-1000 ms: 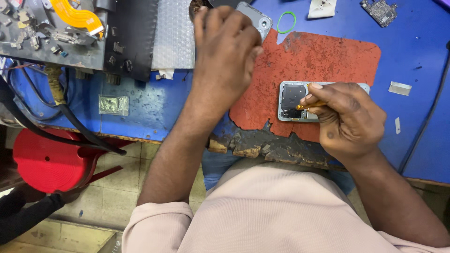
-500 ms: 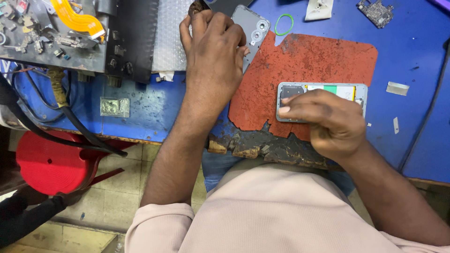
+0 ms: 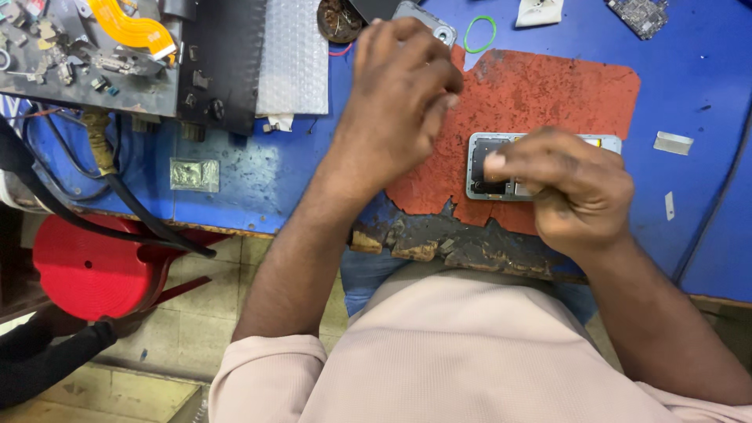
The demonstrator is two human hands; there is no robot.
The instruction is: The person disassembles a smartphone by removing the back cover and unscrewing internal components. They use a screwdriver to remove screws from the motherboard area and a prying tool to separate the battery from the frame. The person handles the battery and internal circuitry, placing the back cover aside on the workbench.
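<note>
The opened phone [image 3: 501,168] lay flat on the worn red mat [image 3: 540,94], near the mat's front edge. The right hand [image 3: 568,184] rested on the phone, covering most of it, its fingers curled inward; whether they pinched anything could not be told. The left hand [image 3: 403,94] hovered over the mat's left edge, fingers loosely bent and holding nothing visible. A grey phone back cover [image 3: 427,17] peeked out behind that hand, just past the mat's far left corner, with a green rubber band [image 3: 479,33] beside it. Left of the mat, on the blue bench [image 3: 258,176], sat a sheet of bubble wrap [image 3: 291,55] and a dark tray of small parts [image 3: 94,63] with an orange flex cable [image 3: 129,27].
</note>
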